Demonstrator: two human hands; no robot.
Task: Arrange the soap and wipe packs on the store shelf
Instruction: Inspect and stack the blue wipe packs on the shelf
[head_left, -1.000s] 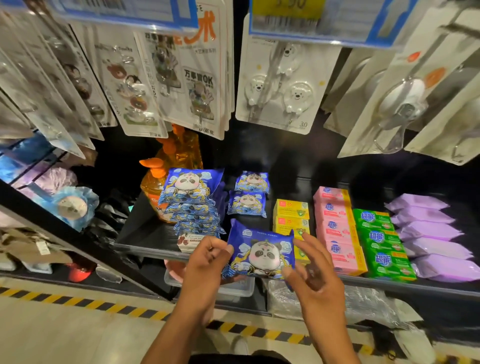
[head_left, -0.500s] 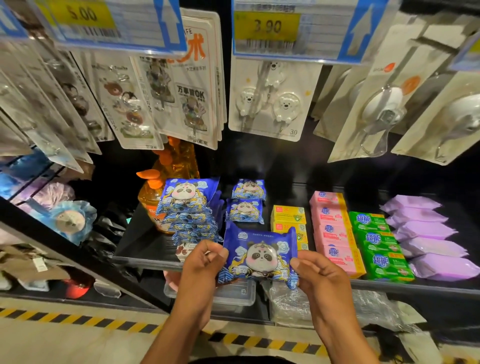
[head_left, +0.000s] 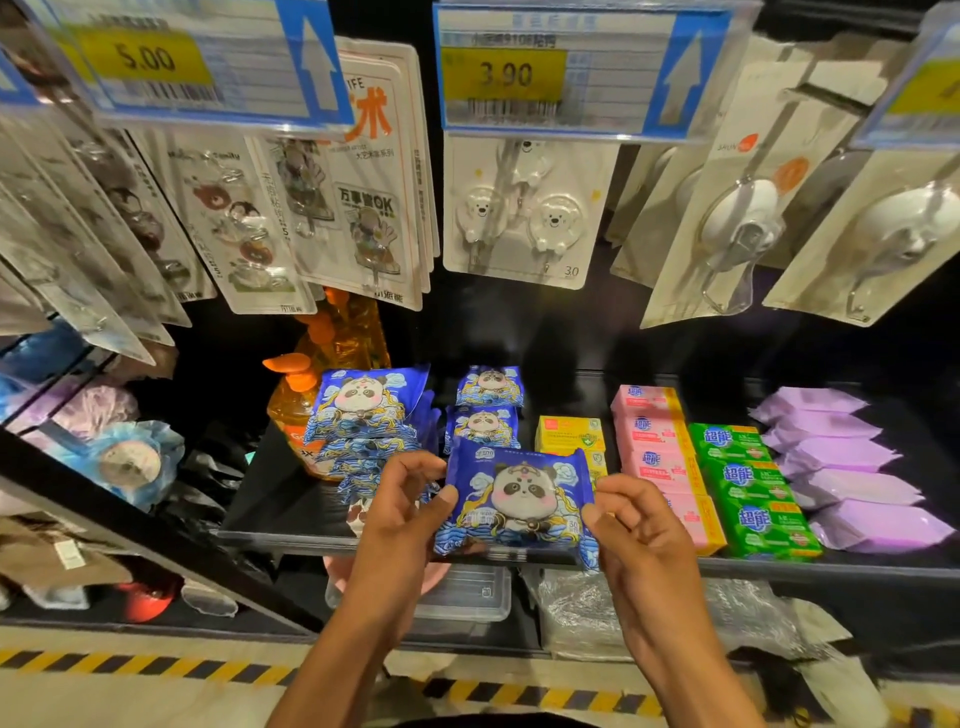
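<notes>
A blue panda wipe pack (head_left: 517, 501) is held at the front edge of the black shelf (head_left: 291, 530), in line with two more panda packs (head_left: 488, 410) behind it. My left hand (head_left: 402, 512) pinches its left edge and my right hand (head_left: 631, 525) pinches its right edge. A leaning pile of the same blue packs (head_left: 363, 415) stands to the left. To the right lie yellow soap boxes (head_left: 569, 434), a row of pink soap bars (head_left: 657, 447), green soap bars (head_left: 748, 488) and lilac wipe packs (head_left: 836, 462).
An orange pump bottle (head_left: 296, 405) stands behind the blue pile. Carded hooks (head_left: 524, 228) and price tags (head_left: 561, 73) hang low over the shelf. A clear bin (head_left: 467, 597) and plastic bags sit below. A yellow-black floor stripe (head_left: 130, 662) runs along the unit.
Both hands closed in on the blue panda pack and lowered it to the shelf's front edge. My right fingers, spread a second ago, now pinch its right side.
</notes>
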